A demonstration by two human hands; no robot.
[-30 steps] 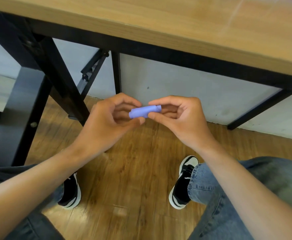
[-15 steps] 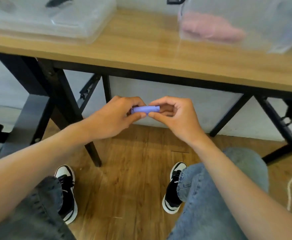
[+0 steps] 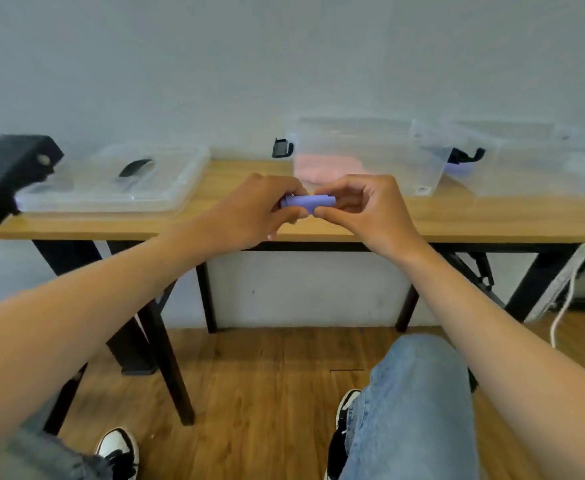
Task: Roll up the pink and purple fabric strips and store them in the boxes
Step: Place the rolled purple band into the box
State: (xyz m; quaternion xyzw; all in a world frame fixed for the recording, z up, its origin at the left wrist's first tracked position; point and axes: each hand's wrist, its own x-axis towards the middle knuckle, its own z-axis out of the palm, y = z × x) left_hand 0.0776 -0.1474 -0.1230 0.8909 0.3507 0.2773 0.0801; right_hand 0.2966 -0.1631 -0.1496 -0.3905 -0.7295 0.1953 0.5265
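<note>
Both hands, left point(image 3: 246, 213) and right point(image 3: 363, 209), are pinching the purple roll point(image 3: 308, 201); rolling is looking finished. Next it is calling for the purple box point(image 3: 485, 161).

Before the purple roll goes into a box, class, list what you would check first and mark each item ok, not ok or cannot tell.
1. Purple roll fully wound, no loose tail showing: ok.
2. Left hand and right hand both pinch it: ok.
3. Box with pink fabric on the table: ok.
4. Box with purple fabric on the table: ok.
5. Boxes open at the top: cannot tell.
</note>
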